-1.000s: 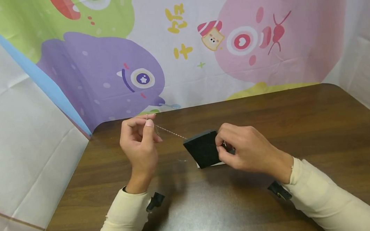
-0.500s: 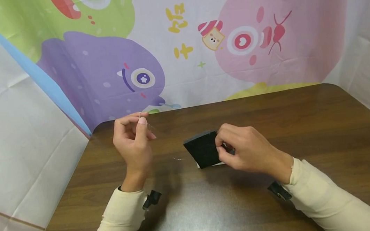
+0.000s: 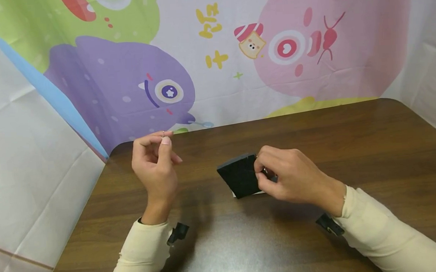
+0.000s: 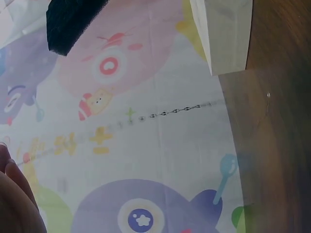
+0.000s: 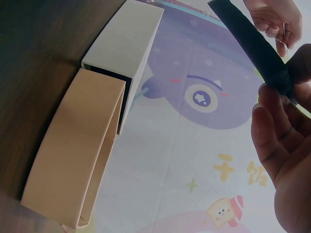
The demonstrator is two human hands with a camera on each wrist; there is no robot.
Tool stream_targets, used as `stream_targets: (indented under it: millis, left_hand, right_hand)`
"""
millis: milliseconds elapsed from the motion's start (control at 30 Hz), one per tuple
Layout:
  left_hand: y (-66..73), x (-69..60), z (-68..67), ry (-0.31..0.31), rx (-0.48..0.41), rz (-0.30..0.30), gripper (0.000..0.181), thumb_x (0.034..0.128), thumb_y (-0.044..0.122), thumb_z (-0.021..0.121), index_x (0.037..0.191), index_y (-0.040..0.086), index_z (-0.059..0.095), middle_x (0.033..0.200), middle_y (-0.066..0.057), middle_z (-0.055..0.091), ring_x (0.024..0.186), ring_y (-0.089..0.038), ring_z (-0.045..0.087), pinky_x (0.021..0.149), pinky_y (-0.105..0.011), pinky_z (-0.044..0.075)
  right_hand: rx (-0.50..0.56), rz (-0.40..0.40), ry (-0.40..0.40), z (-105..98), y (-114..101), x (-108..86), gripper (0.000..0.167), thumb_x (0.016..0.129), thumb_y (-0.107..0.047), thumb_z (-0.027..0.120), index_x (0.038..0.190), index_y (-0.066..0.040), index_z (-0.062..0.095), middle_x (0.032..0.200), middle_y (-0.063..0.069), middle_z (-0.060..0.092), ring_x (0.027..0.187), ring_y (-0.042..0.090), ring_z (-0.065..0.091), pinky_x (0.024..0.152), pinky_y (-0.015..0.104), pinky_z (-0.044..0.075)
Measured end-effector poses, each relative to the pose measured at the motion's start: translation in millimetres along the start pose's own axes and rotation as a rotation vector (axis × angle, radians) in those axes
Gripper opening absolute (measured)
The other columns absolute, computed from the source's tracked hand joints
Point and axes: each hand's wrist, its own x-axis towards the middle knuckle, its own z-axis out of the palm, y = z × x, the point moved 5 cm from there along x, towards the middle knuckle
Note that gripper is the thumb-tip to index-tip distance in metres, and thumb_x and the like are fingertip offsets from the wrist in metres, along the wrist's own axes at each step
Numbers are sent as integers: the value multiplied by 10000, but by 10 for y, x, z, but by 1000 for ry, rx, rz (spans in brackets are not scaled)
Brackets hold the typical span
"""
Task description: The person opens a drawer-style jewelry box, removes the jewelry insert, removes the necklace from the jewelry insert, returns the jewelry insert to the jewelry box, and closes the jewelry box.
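Observation:
My left hand (image 3: 155,164), at the table's far left, pinches a fine silver chain between thumb and forefinger. In the left wrist view the chain (image 4: 176,111) stretches away from the fingertips, partly blurred; whether its other end touches anything I cannot tell. My right hand (image 3: 290,171) grips the right edge of a thin black pad (image 3: 240,176), holding it tilted above the table. Beneath the pad, only a pale strip of a white box shows in the head view. The right wrist view shows the white box (image 5: 124,41) with a tan box tray (image 5: 73,141) beside it.
The brown wooden table (image 3: 216,243) reaches back to a cartoon-printed cloth (image 3: 215,87). Pale wall panels (image 3: 22,134) stand at the left and right sides. Black camera mounts sit on both wrists.
My left hand has moved left and slightly up, away from the pad. The chain that spanned from it to the pad no longer shows there in the head view. The right hand stays put.

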Motion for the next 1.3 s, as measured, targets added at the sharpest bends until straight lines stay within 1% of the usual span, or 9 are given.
stream_targets:
  millis: [167,300,467,633,767,933,1133,1200,1300]
  left_hand:
    - [-22,-23,1,-8,-7,-28,158,920,-11,623,881,-122,517,915,-192,677,395,-150,488,412,-243,432]
    - [-31,-25,13,-17,-9,-31,170,921,-4,625,884,-127,514,920,-200,672,403,-133,497,417,-240,435]
    - [-45,-31,8,-35,0,-29,182,928,11,626,887,-126,514,925,-206,675,404,-160,490,423,-243,437]
    - [-70,-27,5,-43,-15,-36,166,930,4,623,889,-118,519,916,-206,676,407,-183,487,429,-241,437]
    - [-77,-23,-1,-43,18,-35,174,932,16,632,894,-120,531,877,-175,674,408,-182,489,429,-239,444]
    - [-92,-25,5,-60,51,-61,170,934,27,636,895,-114,552,820,-160,674,441,-171,528,450,-242,446]
    - [-129,-53,3,-73,50,-96,69,937,-4,615,891,-37,577,794,-125,672,512,-168,599,468,-235,467]
    - [-130,-53,0,-72,56,-94,57,936,-11,614,889,-20,583,790,-123,672,527,-172,612,469,-228,461]
    - [-127,-46,-3,-75,72,-90,54,936,-15,615,889,-13,589,790,-157,667,551,-173,624,466,-224,451]
  right_hand:
    - [0,2,-4,6,8,-9,98,848,-80,579,811,-157,532,763,-64,499,614,9,404,489,201,343]
    - [-5,3,-6,3,13,-8,99,850,-81,577,812,-160,531,764,-66,496,613,10,400,488,201,338]
    - [-7,0,-7,9,6,-9,99,847,-76,575,809,-155,530,765,-61,501,615,15,412,493,204,351]
    - [-13,8,-14,4,6,-8,93,846,-79,570,807,-154,530,764,-61,506,622,17,421,499,210,365]
    - [-11,12,-25,6,4,-8,90,853,-85,573,814,-155,533,770,-62,507,623,16,420,499,213,368]
    - [-16,10,-22,-5,12,-5,90,851,-81,578,815,-152,537,770,-61,509,621,17,434,498,215,376]
    - [-22,15,-31,6,11,-9,95,850,-81,581,813,-156,536,760,-60,499,617,19,432,492,213,367]
    - [-22,17,-32,10,8,-8,95,850,-82,582,814,-157,536,759,-60,495,618,18,428,493,215,364]
    - [-24,16,-31,13,5,-7,95,851,-84,585,815,-157,536,760,-59,494,621,16,423,493,218,364]
